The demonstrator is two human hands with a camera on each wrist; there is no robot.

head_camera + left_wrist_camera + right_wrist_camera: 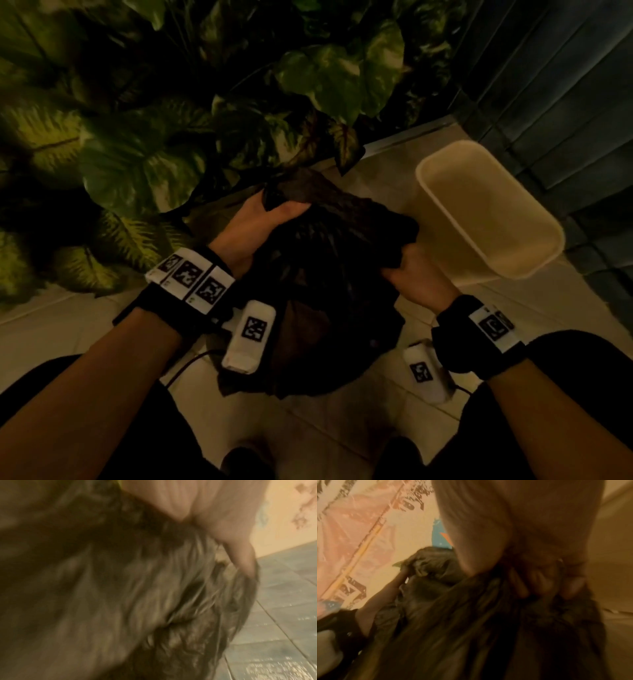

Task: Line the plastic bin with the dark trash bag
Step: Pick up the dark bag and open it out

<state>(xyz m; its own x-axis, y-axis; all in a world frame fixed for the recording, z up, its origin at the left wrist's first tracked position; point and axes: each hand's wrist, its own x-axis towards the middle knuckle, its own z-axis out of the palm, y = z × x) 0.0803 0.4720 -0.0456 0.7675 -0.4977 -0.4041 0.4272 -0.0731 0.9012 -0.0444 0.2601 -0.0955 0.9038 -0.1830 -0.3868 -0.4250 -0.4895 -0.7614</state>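
Plants (144, 113) fill far left; tiled floor (342, 428) below. Bin (486, 212), cream, sits right on floor, open top up, nothing in it. Bag (329, 274), dark & crumpled, hangs mid-scene just left of bin, not inside. L hand (253, 226) grips bag's far-left edge; R hand (418, 274) clutches its right edge, fingers (537, 580) curled into plastic.

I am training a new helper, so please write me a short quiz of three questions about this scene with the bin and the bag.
1. True or false: the dark trash bag already lies inside the plastic bin.
2. Which hands grip the bag? A) left hand only B) right hand only C) both
3. Fill in: behind the bag stand large ___ leaves.

Key: 1 false; 2 C; 3 green
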